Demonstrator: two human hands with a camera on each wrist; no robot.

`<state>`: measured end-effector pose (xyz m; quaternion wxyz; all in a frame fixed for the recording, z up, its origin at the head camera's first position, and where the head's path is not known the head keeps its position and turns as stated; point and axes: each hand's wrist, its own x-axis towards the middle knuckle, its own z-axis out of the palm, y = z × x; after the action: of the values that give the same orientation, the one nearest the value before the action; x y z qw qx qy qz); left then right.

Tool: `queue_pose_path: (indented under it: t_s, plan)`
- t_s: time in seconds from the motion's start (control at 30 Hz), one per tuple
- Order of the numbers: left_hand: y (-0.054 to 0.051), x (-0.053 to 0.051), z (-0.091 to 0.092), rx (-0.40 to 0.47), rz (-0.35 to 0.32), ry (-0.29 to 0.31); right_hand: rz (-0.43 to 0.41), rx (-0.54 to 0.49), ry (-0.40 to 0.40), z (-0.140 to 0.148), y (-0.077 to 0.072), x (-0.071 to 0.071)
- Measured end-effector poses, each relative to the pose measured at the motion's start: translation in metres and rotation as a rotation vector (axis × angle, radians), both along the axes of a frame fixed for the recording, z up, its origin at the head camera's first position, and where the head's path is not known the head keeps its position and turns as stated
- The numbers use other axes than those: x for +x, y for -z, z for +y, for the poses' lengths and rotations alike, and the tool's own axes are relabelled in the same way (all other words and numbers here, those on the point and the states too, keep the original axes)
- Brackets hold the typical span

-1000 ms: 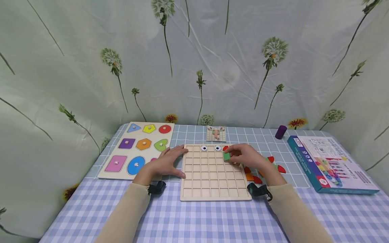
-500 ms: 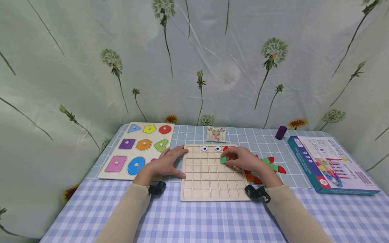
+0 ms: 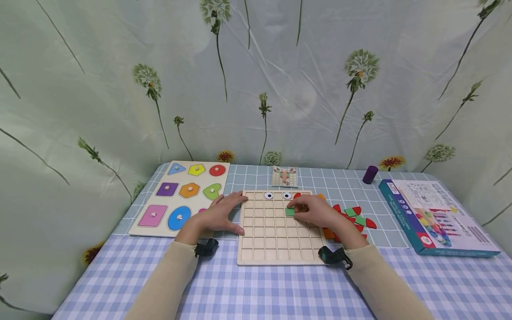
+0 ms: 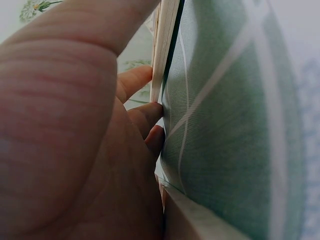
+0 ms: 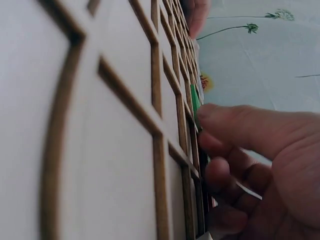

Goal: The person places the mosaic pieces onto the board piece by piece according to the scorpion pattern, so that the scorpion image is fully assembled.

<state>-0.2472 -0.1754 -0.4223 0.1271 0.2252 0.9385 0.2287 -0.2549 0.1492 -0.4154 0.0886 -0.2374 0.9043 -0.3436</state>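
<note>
A wooden grid board (image 3: pixel 266 243) lies flat in front of me. My right hand (image 3: pixel 316 210) is over its right half, thumb and fingers pinching the right edge of a green square tile (image 3: pixel 290 212) on the grid. From the right wrist view, the thumb (image 5: pixel 235 122) meets the green tile (image 5: pixel 194 99) low at the board's surface. My left hand (image 3: pixel 218 216) rests along the board's left edge with spread fingers, which touch that edge in the left wrist view. Two eye discs (image 3: pixel 268 195) and a red piece (image 3: pixel 297 195) sit in the top row.
Loose red, green and orange pieces (image 3: pixel 360 220) lie right of the board, partly behind my right arm. A small pattern card (image 3: pixel 284 176) is beyond it. A shape puzzle (image 3: pixel 178 200) lies left; a purple cylinder (image 3: pixel 370 174) and a flat box (image 3: pixel 440 218) are right.
My right hand has moved left and slightly nearer with the green square tile, which has gone from tilted to flat on the grid. The left hand stays where it was.
</note>
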Motion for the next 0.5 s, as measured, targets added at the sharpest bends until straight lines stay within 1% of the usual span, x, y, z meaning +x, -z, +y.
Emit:
queue_pose_path:
  t_s: [0.17,0.4,0.5]
  plan:
    - [-0.001,0.0,0.0,0.0,-0.002,0.004,-0.061,-0.039,-0.006,0.0,-0.002,0.001]
    - [0.0,-0.001,-0.001,-0.007,0.004,0.002,-0.153,-0.084,-0.043,0.007,-0.007,0.0]
    - [0.0,-0.001,-0.001,-0.005,0.006,0.002,-0.16,-0.093,-0.066,0.012,-0.012,0.0]
